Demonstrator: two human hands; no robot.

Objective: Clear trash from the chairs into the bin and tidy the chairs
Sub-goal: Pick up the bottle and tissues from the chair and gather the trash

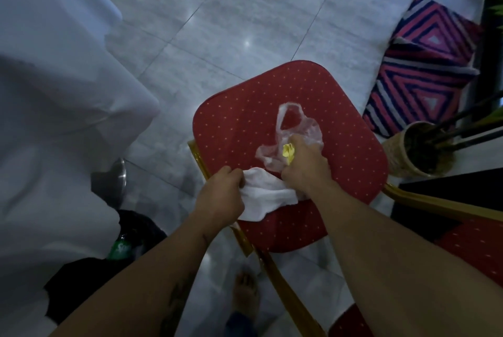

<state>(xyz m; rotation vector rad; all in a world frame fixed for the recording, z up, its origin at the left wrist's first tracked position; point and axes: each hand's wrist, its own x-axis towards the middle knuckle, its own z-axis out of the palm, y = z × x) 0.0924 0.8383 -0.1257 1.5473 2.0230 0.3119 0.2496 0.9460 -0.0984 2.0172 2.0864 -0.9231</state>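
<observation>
I am looking down into what appears to be a banquet or function hall, dimly lit. A banquet-style chair (pixel 285 146) with a red, dotted padded seat and a gold metal frame is standing on a polished grey marble-tile floor (pixel 231 10) that is reflecting ceiling lights. On the left, a long white tablecloth (pixel 54 78) is draping down to the floor. A second red chair (pixel 473 244) of the same kind is showing at the right edge. Near it, a woven planter (pixel 413 151) is holding dark stems, and a pink, navy and white patterned rug (pixel 424 69) is lying crumpled beside it.
</observation>
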